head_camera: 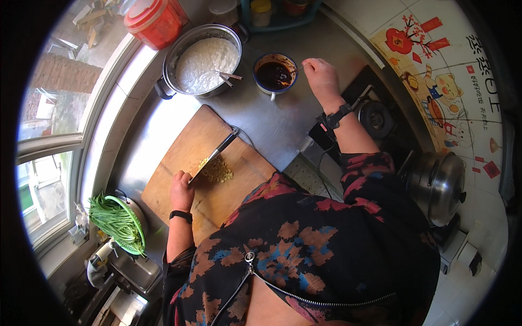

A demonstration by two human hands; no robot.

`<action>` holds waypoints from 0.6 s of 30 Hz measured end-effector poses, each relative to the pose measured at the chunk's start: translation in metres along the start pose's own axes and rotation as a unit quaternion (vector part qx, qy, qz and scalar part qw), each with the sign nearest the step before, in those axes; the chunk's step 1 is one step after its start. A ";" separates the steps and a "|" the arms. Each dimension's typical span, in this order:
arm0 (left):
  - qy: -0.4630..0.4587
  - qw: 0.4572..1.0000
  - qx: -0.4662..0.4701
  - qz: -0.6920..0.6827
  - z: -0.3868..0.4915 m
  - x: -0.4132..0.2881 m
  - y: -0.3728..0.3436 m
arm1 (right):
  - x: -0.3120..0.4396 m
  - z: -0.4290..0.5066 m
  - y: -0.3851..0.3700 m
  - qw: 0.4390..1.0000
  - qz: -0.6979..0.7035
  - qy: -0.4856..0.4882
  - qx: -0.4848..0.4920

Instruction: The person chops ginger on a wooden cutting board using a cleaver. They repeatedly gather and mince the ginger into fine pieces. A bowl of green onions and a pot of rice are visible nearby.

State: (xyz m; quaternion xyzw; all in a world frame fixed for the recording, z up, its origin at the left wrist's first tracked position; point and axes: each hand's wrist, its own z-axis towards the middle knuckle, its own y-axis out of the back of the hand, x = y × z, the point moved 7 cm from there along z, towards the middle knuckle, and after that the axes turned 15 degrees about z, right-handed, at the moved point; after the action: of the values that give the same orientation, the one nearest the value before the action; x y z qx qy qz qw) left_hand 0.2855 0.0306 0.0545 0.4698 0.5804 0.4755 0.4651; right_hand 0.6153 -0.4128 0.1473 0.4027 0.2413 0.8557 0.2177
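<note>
My left hand (182,193) holds the blade end of a kitchen knife (223,145) with a dark handle. The knife slants over a wooden cutting board (175,150), its handle pointing away from me. Chopped pale yellow bits, perhaps ginger or garlic (219,170), lie in a small heap beside and under the blade. My right hand (322,79) is at the right rim of a white enamel mug (272,96) with a blue edge. Its fingers pinch the thin handle of a utensil, mostly hidden, that reaches into dark brown sauce (274,74).
A steel pot (166,71) of white, wet, lumpy food stands beyond the board, two sticks (229,77) in it. Behind it is a red lidded bucket (153,22). Green vegetables (114,220) fill a green basket at left. A gas burner (374,118) and lidded steel pot (438,187) are right.
</note>
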 end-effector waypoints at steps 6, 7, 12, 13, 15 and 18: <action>0.004 1.000 0.001 -0.009 0.001 0.001 -0.001 | -0.021 0.012 -0.020 0.975 0.052 -0.210 0.046; 0.004 1.000 0.000 -0.009 0.001 0.001 -0.001 | -0.036 0.005 -0.024 0.950 0.117 -0.289 0.038; 0.009 1.000 0.000 -0.013 -0.001 0.000 0.001 | -0.064 -0.036 -0.040 0.826 0.323 -0.462 -0.001; 0.011 1.000 -0.001 -0.013 -0.001 -0.001 0.001 | -0.061 -0.039 -0.043 0.827 0.344 -0.446 -0.006; 0.010 1.000 -0.001 -0.011 -0.001 0.000 0.001 | -0.054 -0.047 -0.053 0.819 0.364 -0.443 -0.019; 0.004 1.000 -0.003 -0.006 0.000 0.000 0.000 | -0.046 -0.055 -0.073 0.791 0.402 -0.460 -0.028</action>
State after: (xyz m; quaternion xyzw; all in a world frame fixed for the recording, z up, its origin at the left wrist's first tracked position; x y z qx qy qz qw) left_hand 0.2852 0.0308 0.0542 0.4631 0.5835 0.4768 0.4667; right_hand 0.6113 -0.3945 0.0470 0.8032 -0.0950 0.5859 -0.0496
